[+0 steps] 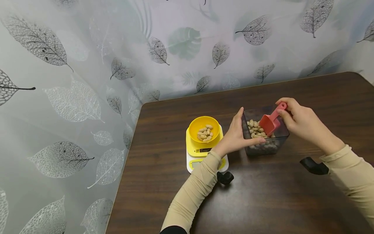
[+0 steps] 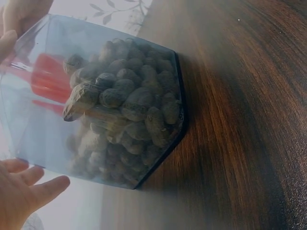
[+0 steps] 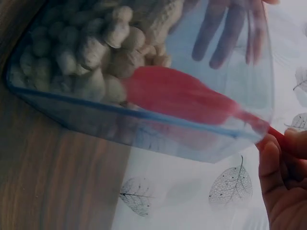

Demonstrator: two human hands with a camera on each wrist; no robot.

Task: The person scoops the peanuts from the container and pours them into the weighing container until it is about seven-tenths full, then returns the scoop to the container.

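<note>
A clear, dark-tinted plastic container (image 1: 264, 150) holds unshelled peanuts (image 2: 136, 103). My right hand (image 1: 301, 120) pinches the handle of a red scoop (image 1: 269, 125), tilted with its bowl down among the peanuts. The right wrist view shows that scoop (image 3: 177, 96) through the container wall, its handle between thumb and fingers. My left hand (image 1: 235, 138) rests against the container's left side, with fingers straight and thumb stretched along the front rim. Left of it, a yellow bowl (image 1: 193, 125) with several peanuts stands on a yellow and white kitchen scale (image 1: 191, 149).
Everything stands on a dark wooden table (image 1: 157, 169). Leaf-patterned covering (image 1: 187, 74) lines the wall behind and to the left. Black wrist mounts (image 1: 314, 166) stick out near both sleeves. My left forearm partly hides the scale's display (image 1: 196, 164).
</note>
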